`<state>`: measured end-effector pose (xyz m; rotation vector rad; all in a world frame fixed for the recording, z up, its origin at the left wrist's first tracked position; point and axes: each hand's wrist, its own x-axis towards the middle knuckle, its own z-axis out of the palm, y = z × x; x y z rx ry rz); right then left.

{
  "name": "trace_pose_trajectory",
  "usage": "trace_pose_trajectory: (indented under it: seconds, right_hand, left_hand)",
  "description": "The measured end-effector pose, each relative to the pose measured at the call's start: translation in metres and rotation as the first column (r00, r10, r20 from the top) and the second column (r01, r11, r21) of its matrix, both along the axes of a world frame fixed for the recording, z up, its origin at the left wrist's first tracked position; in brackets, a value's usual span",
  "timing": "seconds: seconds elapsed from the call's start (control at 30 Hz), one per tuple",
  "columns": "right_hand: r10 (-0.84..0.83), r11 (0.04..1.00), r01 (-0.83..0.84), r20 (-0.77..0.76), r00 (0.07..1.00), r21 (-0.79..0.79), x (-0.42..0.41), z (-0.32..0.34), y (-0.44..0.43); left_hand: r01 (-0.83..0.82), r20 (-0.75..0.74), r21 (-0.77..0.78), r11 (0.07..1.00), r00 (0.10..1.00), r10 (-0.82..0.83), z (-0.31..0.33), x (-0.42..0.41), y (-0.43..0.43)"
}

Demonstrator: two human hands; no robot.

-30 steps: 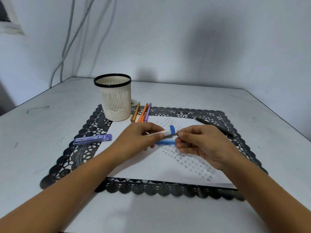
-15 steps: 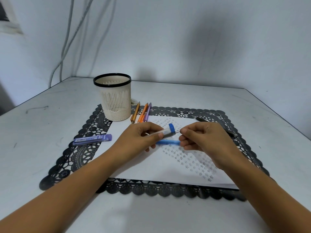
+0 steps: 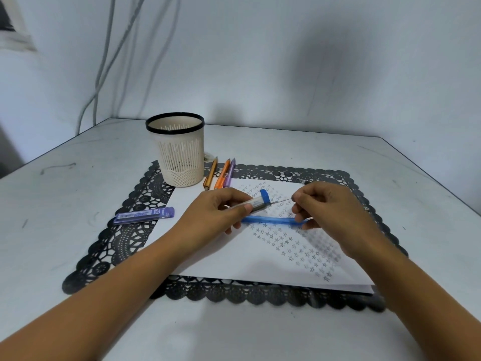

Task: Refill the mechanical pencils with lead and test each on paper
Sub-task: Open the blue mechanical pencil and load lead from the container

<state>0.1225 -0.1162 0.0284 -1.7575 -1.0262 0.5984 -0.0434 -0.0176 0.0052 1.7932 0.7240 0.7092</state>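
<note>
Mid-desk, the left hand [image 3: 218, 212] grips a lead tube [image 3: 256, 203]; the right hand [image 3: 330, 212] pinches a lead [image 3: 282, 201] at its mouth. Next, probably: feeding it carefully into the blue pencil [image 3: 270, 220].

A slotted cup [image 3: 181, 157] is standing at the mat's [image 3: 125, 246] far left corner; cables [image 3: 103, 48] are hanging down the wall [image 3: 260, 61] behind the surface [image 3: 65, 204].

A writing desk in a plain room corner is shown; home or office cannot be told. A scuffed white tabletop [image 3: 78, 194] is set against bare pale walls [image 3: 260, 61] hung with grey cables [image 3: 103, 61]. On it are laid a cream slotted plastic pen cup [image 3: 180, 158] with black rim, a black lace-patterned mat [image 3: 122, 241] and a white paper sheet [image 3: 234, 264] pencilled with stars.
</note>
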Motion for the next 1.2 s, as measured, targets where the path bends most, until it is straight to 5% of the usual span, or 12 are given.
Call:
trace_pose_trajectory:
  seconds: [0.4,0.67,1.2]
  right_hand:
    - [-0.191,0.982,0.19,0.105,0.976,0.018,0.023,-0.005,0.003]
    - [-0.045,0.973,0.134,0.414,0.909,-0.188,0.028,-0.023,0.011]
    - [0.004,0.967,0.107,0.436,0.9,-0.23,0.038,-0.021,0.009]
  left_hand:
    - [-0.017,-0.006,0.006,1.0,1.0,0.017,-0.003,0.001,0.003]
    - [-0.01,0.01,0.01,1.0,1.0,0.01,-0.003,0.001,0.003]
    - [0.0,0.01,0.021,1.0,1.0,0.0,-0.005,0.001,0.003]
